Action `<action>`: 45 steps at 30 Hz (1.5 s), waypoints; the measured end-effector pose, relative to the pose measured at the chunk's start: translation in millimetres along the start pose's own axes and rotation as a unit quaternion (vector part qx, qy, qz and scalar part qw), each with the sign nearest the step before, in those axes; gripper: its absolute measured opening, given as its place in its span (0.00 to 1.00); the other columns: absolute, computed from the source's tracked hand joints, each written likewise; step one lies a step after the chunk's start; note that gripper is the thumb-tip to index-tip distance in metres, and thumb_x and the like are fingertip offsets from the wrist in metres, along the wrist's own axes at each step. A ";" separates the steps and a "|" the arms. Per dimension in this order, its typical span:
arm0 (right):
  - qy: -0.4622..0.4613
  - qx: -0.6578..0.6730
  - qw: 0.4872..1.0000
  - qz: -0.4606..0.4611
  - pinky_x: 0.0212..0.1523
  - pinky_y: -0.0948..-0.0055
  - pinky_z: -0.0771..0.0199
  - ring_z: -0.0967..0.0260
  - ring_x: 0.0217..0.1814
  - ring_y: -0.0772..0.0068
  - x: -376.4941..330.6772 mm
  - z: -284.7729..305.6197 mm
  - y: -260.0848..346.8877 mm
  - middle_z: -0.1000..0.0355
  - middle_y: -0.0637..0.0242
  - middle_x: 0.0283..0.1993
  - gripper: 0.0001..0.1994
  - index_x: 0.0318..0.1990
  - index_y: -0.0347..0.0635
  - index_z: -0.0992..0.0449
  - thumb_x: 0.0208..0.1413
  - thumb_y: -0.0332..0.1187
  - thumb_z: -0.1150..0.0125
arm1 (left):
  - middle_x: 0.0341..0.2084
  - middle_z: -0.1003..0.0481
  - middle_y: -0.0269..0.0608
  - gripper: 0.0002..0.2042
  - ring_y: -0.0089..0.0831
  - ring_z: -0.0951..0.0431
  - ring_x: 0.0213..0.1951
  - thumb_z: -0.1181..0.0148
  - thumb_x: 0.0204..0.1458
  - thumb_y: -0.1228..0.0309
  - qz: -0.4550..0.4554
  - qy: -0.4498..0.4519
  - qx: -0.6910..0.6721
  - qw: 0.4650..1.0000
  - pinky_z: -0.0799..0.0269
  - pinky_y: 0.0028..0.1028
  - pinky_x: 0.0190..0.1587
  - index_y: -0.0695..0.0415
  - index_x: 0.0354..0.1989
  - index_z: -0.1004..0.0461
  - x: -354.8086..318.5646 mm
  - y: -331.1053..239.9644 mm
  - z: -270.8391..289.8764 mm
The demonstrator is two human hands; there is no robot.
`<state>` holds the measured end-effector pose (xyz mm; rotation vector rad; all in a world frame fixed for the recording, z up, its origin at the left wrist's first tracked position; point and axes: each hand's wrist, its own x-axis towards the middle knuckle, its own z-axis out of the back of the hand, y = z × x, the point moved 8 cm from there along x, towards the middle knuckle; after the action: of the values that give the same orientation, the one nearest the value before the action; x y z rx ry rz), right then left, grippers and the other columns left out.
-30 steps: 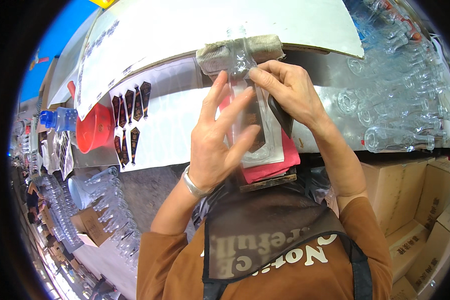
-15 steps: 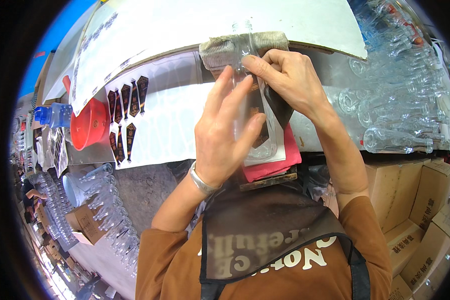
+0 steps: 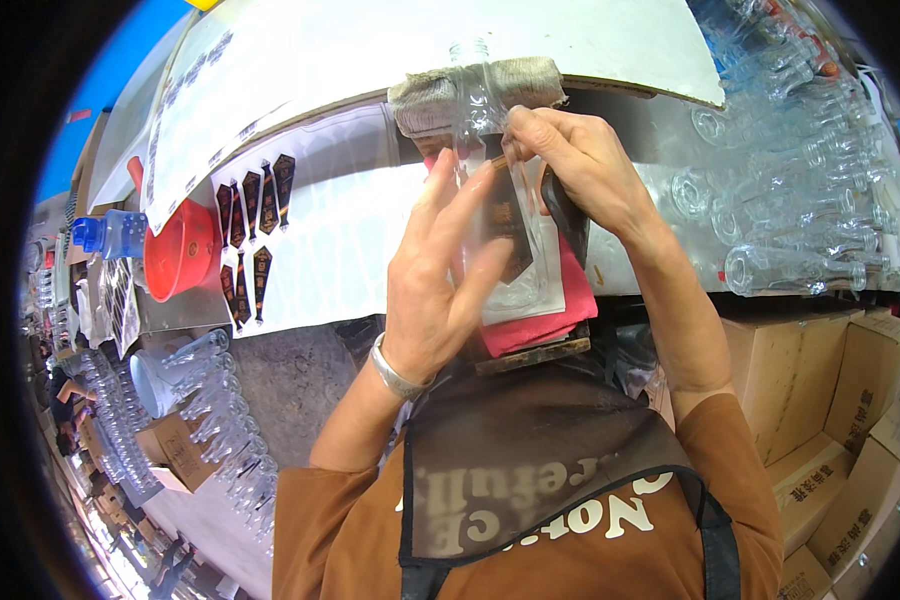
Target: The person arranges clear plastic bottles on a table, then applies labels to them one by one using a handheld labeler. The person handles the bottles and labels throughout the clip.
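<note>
A clear glass bottle [image 3: 478, 105] lies on its back in front of me, its neck pointing away across a rolled grey cloth [image 3: 422, 106]. A dark tie-shaped decal [image 3: 508, 225] shows on its upper face. My left hand [image 3: 435, 265] is over the bottle's left side, fingers spread and slightly blurred; whether they press on the glass is hard to tell. At the bottle's right shoulder, my right hand [image 3: 580, 165] has thumb and forefinger drawn together. A dark flat piece [image 3: 567, 212] is tucked under its curled fingers. A pink cloth [image 3: 540, 334] lies beneath the bottle.
On the left, a white sheet [image 3: 320, 265] bears several tie-shaped decals [image 3: 262, 283], beside a red bowl [image 3: 182, 250]. Many clear bottles [image 3: 795, 270] lie at the right. Cardboard boxes [image 3: 780, 370] stand below them. A white board [image 3: 450, 25] crosses the far side.
My right thumb and forefinger have shifted right, away from the bottle's neck. The left fingers have moved slightly down the bottle. Bottle and rolled cloth appear a little further left.
</note>
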<state>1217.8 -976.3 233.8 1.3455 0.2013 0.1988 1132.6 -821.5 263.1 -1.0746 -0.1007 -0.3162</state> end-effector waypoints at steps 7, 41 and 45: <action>-0.006 -0.070 0.997 0.012 0.36 0.72 0.26 0.23 0.30 0.73 1.9 -0.4 15.5 0.20 0.59 0.26 0.25 0.36 0.30 0.17 0.60 0.51 0.39 | 0.69 0.40 0.57 0.27 0.43 0.31 0.64 0.37 0.56 0.73 -0.019 -0.005 0.045 0.999 0.23 0.32 0.50 0.56 0.66 0.31 -0.3 -1.6 -1.4; -0.008 0.051 0.997 -0.055 0.36 0.83 0.31 0.31 0.40 0.85 -83.4 -20.7 -22.3 0.24 0.62 0.49 0.24 0.60 0.28 0.29 0.63 0.38 0.36 | 0.61 0.31 0.56 0.32 0.36 0.30 0.62 0.40 0.62 0.74 0.151 0.010 -0.321 0.935 0.32 0.33 0.63 0.64 0.73 0.46 -19.1 35.1 -15.5; -0.011 0.065 0.996 -0.066 0.41 0.78 0.29 0.28 0.42 0.78 -84.8 -20.4 -23.6 0.22 0.57 0.48 0.25 0.58 0.28 0.27 0.62 0.40 0.35 | 0.59 0.29 0.56 0.32 0.36 0.28 0.61 0.40 0.61 0.75 0.151 0.004 -0.324 0.934 0.30 0.33 0.61 0.65 0.72 0.46 -19.2 33.9 -16.6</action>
<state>1131.3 -983.9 209.0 1.4569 0.2868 0.0605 1123.4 -817.3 222.0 -1.7205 0.1920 -0.0667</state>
